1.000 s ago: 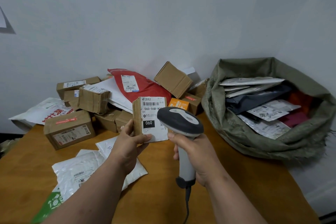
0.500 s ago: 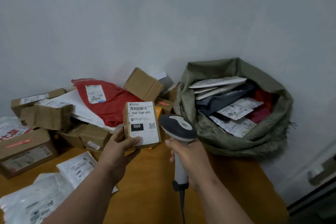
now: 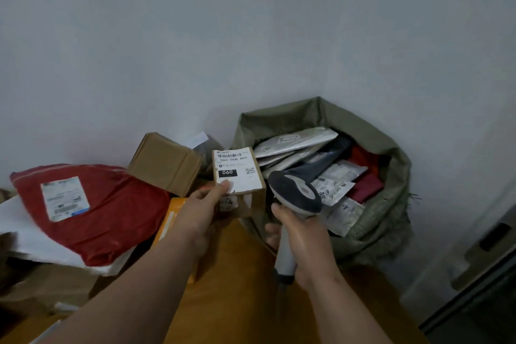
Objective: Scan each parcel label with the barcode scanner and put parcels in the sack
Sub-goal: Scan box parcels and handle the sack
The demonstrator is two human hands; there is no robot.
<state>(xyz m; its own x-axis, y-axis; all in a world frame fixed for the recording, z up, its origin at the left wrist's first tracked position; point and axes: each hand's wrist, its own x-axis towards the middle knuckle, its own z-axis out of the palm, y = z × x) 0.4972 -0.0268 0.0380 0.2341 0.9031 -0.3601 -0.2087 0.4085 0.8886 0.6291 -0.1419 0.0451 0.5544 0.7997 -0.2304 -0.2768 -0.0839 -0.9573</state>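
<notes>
My left hand (image 3: 205, 211) grips a small cardboard box (image 3: 237, 173) with a white label marked 060, held just left of the sack's rim with the label facing up toward me. My right hand (image 3: 303, 243) grips the handle of the barcode scanner (image 3: 294, 194), whose dark head sits right beside the box. The green woven sack (image 3: 382, 220) stands open on the table by the wall, holding several flat mailers in white, dark and red.
A red mailer bag (image 3: 111, 212) lies on white mailers at the left, with a brown box (image 3: 164, 163) behind it and an orange parcel (image 3: 174, 213) under my left arm. More cardboard boxes sit at the lower left. The wooden table (image 3: 245, 296) ends at the right near a door.
The view has swung right and my left hand has carried the labelled box rightward and up to the sack's edge. The scanner stayed beside the box in my right hand.
</notes>
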